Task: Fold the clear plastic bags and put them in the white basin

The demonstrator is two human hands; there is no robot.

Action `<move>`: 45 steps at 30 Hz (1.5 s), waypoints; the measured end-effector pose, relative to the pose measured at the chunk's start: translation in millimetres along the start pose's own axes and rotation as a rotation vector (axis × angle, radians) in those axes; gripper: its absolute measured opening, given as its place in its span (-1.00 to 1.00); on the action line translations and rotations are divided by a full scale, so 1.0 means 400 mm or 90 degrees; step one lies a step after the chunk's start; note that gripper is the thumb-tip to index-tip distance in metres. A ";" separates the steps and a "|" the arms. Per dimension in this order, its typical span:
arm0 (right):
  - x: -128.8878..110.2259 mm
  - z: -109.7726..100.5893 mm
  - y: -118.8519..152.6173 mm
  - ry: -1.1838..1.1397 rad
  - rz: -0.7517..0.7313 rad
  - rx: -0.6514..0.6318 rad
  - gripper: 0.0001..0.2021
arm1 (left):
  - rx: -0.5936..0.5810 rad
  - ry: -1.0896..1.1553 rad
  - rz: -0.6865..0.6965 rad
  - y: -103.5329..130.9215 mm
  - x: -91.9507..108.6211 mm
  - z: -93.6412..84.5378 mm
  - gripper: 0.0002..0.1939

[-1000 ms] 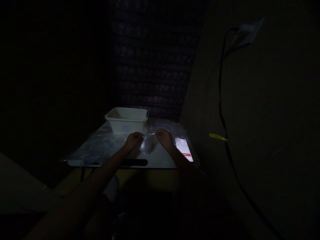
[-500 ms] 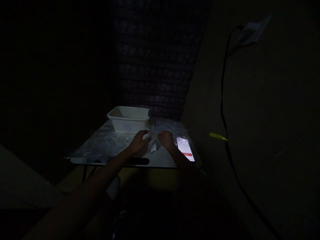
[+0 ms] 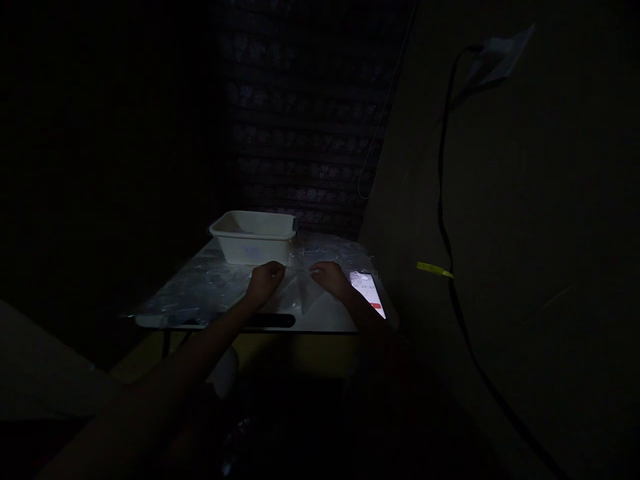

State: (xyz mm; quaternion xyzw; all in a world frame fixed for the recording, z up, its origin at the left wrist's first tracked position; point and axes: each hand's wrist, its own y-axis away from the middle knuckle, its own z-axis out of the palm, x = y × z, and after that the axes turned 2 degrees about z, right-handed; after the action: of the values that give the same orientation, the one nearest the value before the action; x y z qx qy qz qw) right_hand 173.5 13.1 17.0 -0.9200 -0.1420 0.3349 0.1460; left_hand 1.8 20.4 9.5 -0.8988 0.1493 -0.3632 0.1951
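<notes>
A clear plastic bag (image 3: 301, 288) is stretched between my two hands over the front part of the white table (image 3: 325, 323). My left hand (image 3: 265, 281) is closed on the bag's left side, in front of the bin. The bag's right side is pinched in my right hand (image 3: 329, 275), just left of the lit phone (image 3: 369, 293). The scene is very dark, and what the bag contains cannot be made out.
A whitish plastic bin (image 3: 253, 248) stands at the back left of the table. Clear plastic sheets or bags (image 3: 187, 287) cover the left side and hang over the edge. A black cable (image 3: 442, 200) with a yellow tag (image 3: 434, 269) runs down the right wall.
My left hand has closed and shifted left, drawing the bag wider between both hands. The shiny item seen in the bag earlier no longer shows. The view has shifted slightly.
</notes>
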 end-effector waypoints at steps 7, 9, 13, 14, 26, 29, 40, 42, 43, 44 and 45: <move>-0.001 -0.008 -0.005 -0.019 -0.009 0.047 -0.83 | 0.074 0.042 0.024 0.003 0.008 -0.048 -0.75; -0.006 -0.012 -0.011 -0.006 -0.007 0.103 -0.83 | 0.096 0.024 0.046 0.001 0.007 -0.060 -0.74; -0.012 -0.021 -0.018 -0.006 0.006 0.171 -0.83 | 0.136 0.016 0.040 -0.005 0.003 -0.077 -0.73; -0.012 -0.022 -0.018 -0.015 0.013 0.181 -0.83 | 0.141 0.026 0.034 -0.005 0.003 -0.079 -0.74; -0.045 -0.023 -0.007 -0.358 0.085 0.120 -0.74 | 0.058 0.287 -0.077 -0.004 0.011 -0.062 -0.74; -0.046 -0.024 -0.004 -0.337 0.070 0.106 -0.76 | -0.004 0.349 -0.149 -0.004 0.013 -0.051 -0.80; -0.033 -0.046 -0.002 -0.182 0.010 0.128 -0.88 | 0.044 0.472 -0.171 -0.005 0.036 -0.066 -0.87; -0.034 -0.053 0.000 -0.159 0.008 0.123 -0.88 | 0.051 0.439 -0.146 -0.007 0.034 -0.067 -0.83; -0.036 -0.056 0.001 -0.164 0.016 0.123 -0.87 | 0.054 0.414 -0.140 -0.009 0.033 -0.068 -0.81; -0.039 -0.059 0.002 -0.174 0.027 0.120 -0.85 | 0.055 0.384 -0.140 -0.011 0.031 -0.069 -0.79; -0.042 -0.061 0.003 -0.185 0.039 0.116 -0.84 | 0.050 0.346 -0.139 -0.012 0.029 -0.072 -0.78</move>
State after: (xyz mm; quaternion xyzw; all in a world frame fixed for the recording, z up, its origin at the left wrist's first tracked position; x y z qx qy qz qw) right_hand 177.4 1.8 44.2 -0.8486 -0.1027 0.4804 0.1963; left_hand -9.8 13.0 37.7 -0.7709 0.0839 -0.6151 0.1425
